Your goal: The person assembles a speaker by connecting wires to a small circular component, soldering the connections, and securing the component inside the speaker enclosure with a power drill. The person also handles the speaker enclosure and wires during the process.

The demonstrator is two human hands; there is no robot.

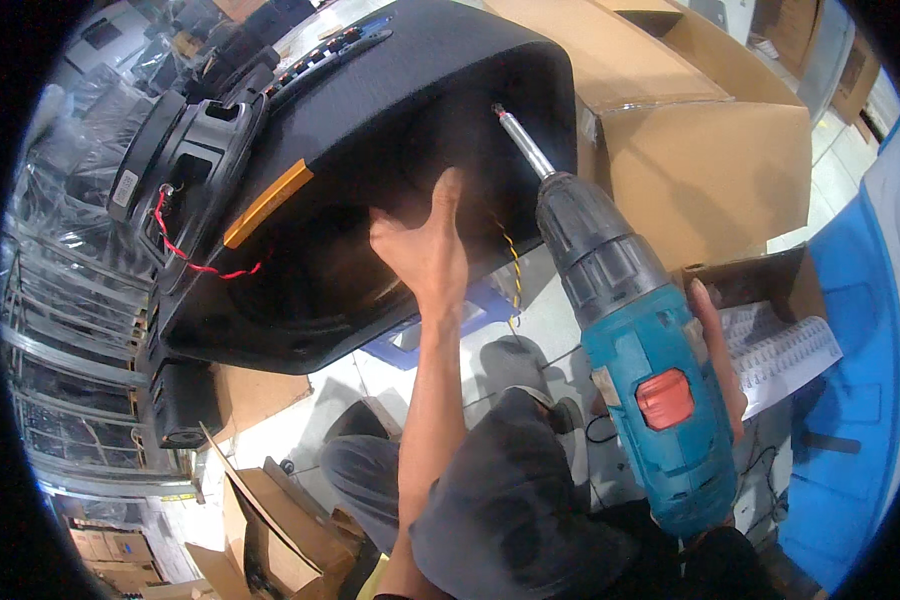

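My right hand [718,360] is wrapped round a teal and black cordless drill [660,400], its long bit pointing up and away past the cabinet's right side. A large black speaker cabinet [470,70] lies tilted in front of me. At its dark front face is my left hand [425,245], thumb stretched up and apart from the forefinger; its other fingers are hidden or blurred. A round speaker driver [185,165] rests at the cabinet's left, with a red twisted wire [198,266] running from it. Between them sits a gold-coloured strip [268,203].
A yellow and black twisted wire [515,265] hangs below the cabinet. Cardboard boxes [700,170] stand at the far right, above printed paper sheets [785,360] and a blue surface [850,300]. Torn cardboard [280,530] lies at the lower left. Wrapped goods [70,150] line the left.
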